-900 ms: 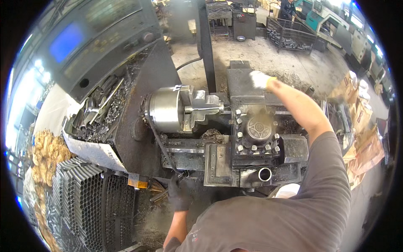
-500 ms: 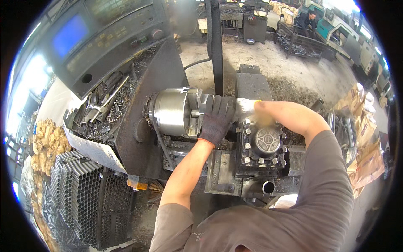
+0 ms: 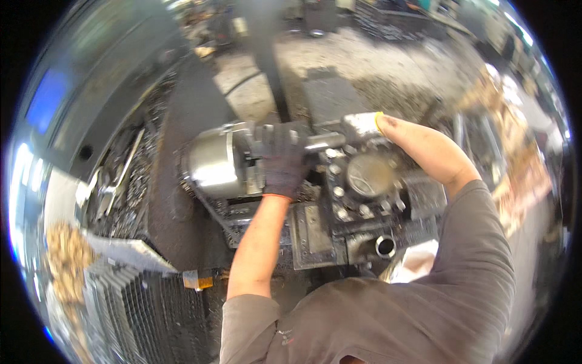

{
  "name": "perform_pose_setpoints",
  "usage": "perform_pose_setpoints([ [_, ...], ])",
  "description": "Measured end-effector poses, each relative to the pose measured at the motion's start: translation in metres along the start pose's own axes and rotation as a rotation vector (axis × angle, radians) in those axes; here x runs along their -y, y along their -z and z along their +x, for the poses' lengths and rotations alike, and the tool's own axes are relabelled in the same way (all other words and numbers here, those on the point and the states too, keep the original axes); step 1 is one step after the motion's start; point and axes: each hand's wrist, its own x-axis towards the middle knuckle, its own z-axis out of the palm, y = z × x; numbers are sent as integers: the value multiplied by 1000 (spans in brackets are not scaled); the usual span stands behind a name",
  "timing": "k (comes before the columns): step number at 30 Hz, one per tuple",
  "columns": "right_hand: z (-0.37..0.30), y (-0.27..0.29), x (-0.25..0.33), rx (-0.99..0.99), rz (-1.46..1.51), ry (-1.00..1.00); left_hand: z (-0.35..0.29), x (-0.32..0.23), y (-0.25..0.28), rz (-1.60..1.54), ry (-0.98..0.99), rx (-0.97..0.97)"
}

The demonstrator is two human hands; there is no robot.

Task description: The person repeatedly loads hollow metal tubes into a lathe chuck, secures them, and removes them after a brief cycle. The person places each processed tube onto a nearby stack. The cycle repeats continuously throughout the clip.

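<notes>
My left hand (image 3: 282,156), in a dark glove, is closed over a metal tube (image 3: 325,141) beside the jaws of the lathe chuck (image 3: 213,161). The tube's left part is hidden under this hand. To the right, my right hand (image 3: 362,127), in a white glove with a yellow cuff, is wrapped around the other end of the same tube. Its fingers are partly hidden and blurred. Just below the tube sits the tool post (image 3: 368,176), a dark block with a round cap and several bolts around it.
A chip-filled tray (image 3: 130,188) with metal tools lies left of the chuck, below a control panel with a blue screen (image 3: 48,100). Stacked tubes (image 3: 130,303) stand at lower left. A short pipe end (image 3: 385,246) sticks out near me. Brown paper wrapping (image 3: 524,176) is at right.
My right hand has moved right, away from my left hand, and a length of tube now shows between them. The whole view has shifted and blurred.
</notes>
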Motion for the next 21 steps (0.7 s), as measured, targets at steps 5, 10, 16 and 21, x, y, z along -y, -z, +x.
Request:
perform_pose_setpoints([
  [5, -203, 9, 33, -501, -242, -165, 7, -4, -1, 294, 25, 205],
  [10, -359, -136, 177, -914, 307, -1207, -19, 11, 39, 231, -136, 76],
  [16, -351, -393, 259, -778, 1033, -1769, -91, 37, 66, 320, -127, 70],
  [21, -310, -275, 275, -864, 507, -1372, -136, 14, 79, 195, -17, 198],
])
